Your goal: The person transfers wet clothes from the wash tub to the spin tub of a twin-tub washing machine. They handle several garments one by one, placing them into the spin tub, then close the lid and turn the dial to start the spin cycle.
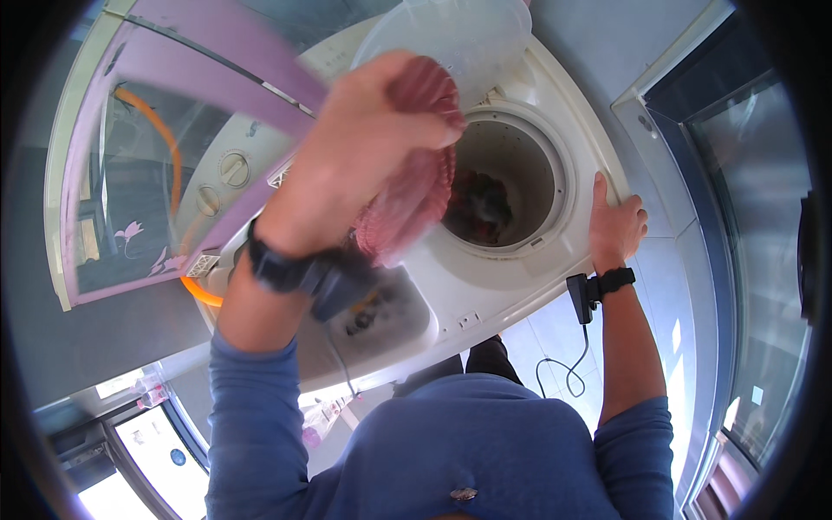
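Observation:
My left hand (370, 140), blurred, grips a bunched red, ribbed-looking cloth (416, 195). It is raised over a white twin-tub washing machine (494, 286), between the two tubs. To the right of the cloth is the open round spin tub (520, 149), with dark, wet-looking fabric (484, 205) at its bottom. Below my left wrist, the wash tub (396, 312) holds cloudy water and something dark that I cannot make out. My right hand (617, 224) holds the machine's right edge, thumb on top and fingers curled over the side.
A translucent lid (448, 39) stands raised behind the spin tub. A pink-framed clear lid (156, 162) with flower prints is at the left, near control knobs (234, 169) and an orange hose (201, 292). Both wrists carry black straps with devices and cables. A glass door (754, 195) is at the right.

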Demonstrator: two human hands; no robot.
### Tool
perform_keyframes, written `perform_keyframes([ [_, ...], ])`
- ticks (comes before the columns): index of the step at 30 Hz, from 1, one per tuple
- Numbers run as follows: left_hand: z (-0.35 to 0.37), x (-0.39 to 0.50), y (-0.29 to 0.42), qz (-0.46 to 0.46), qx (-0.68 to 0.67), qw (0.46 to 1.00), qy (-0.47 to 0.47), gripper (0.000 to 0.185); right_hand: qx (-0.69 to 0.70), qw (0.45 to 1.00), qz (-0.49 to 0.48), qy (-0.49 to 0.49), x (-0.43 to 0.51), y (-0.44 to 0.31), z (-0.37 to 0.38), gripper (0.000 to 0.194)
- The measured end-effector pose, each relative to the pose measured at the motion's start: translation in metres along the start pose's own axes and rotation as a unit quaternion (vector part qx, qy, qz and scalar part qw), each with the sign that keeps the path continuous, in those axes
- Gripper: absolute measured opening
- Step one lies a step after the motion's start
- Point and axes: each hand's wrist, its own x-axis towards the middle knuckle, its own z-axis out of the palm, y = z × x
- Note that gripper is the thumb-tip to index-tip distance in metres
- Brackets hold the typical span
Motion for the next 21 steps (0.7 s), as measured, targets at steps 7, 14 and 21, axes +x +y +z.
perform_keyframes([
  [7,0.037,0.045,-0.102,-0.162,0.071,0.98,-0.096,0.022,-0.008,1.0,0.002,0.007,0.001,-0.001,0.0,0.095],
  [14,0.036,0.035,-0.156,-0.131,0.203,0.935,-0.26,0.04,-0.001,1.0,0.009,0.002,0.0,-0.003,-0.002,0.094],
  [21,0.03,-0.018,-0.145,0.208,0.539,0.796,-0.181,0.051,-0.005,1.0,0.001,0.011,0.0,-0.001,0.001,0.095],
])
